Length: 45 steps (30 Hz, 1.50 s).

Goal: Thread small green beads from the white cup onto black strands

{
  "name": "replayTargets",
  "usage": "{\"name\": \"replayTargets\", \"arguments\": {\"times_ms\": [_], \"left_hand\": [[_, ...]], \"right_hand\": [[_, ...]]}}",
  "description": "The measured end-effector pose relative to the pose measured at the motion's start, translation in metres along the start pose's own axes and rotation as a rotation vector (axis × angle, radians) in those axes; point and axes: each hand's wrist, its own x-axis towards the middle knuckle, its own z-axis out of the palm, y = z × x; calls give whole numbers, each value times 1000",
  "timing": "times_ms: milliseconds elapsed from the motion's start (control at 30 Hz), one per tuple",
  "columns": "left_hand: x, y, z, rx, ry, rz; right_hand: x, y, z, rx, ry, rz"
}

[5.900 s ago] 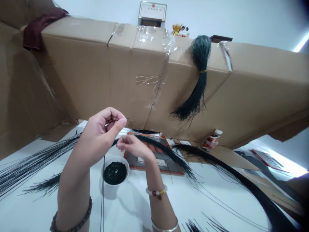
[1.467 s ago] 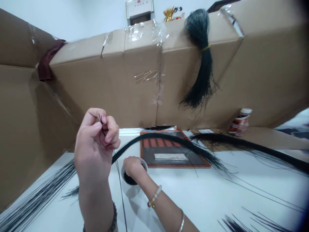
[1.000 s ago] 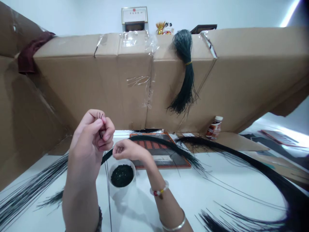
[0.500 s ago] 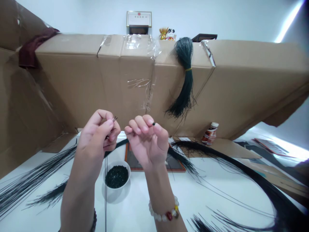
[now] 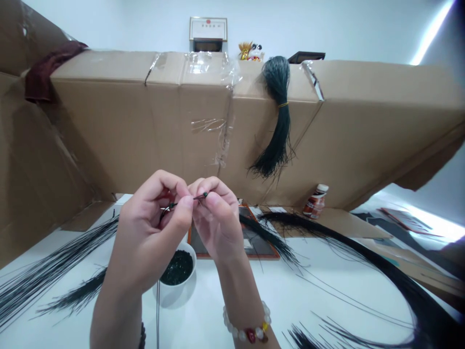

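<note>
My left hand (image 5: 150,223) pinches thin dark cords (image 5: 158,310) between thumb and forefinger. Their tips stick out toward the right, while the lengths hang below the hand. My right hand (image 5: 220,218) holds a tiny dark green bead (image 5: 205,195) between thumb and fingertip, at the cord tips; whether the cords pass through it is too small to tell. Another small green piece (image 5: 172,206) shows on the cords inside my left fingers. Below the hands stands a white bowl (image 5: 178,289) filled with small dark green beads, partly covered by my left hand.
Bundles of dark cord lie left (image 5: 72,257) and right (image 5: 363,252) on the white table (image 5: 203,315). A tied green bundle (image 5: 278,116) hangs over the cardboard wall (image 5: 145,126). A red-brown framed board (image 5: 267,251) lies behind the bowl; a bottle (image 5: 315,201) stands at right.
My hands have come together from apart. The bead in my right fingers has moved left and down to the cord tips, and my left hand has shifted right, over part of the bowl.
</note>
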Motion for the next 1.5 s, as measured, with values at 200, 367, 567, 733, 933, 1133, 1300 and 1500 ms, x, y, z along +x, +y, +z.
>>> {"name": "replayTargets", "arguments": {"times_ms": [200,367,567,733,933,1133,1300,1500], "left_hand": [[3,-3,-1,36,-6,41],[2,-4,-1,37,2,34],[1,-2,-8,105,-42,-11],[3,-3,-14,219,-127,3],[4,-5,-13,220,-139,17],[2,-5,-11,232,-118,19],[4,-3,-11,229,-122,29],[4,-2,-14,244,-136,43]], "right_hand": [[0,2,1,18,4,-1],[2,3,-4,32,-67,-33],[2,-4,-17,-58,-194,-48],[0,-12,-24,-102,-248,-6],[1,-12,-27,-116,-277,-14],[2,-11,-29,-134,-284,-22],[3,-10,-29,-136,-289,-30],[3,-10,-27,-127,-300,-15]]}}
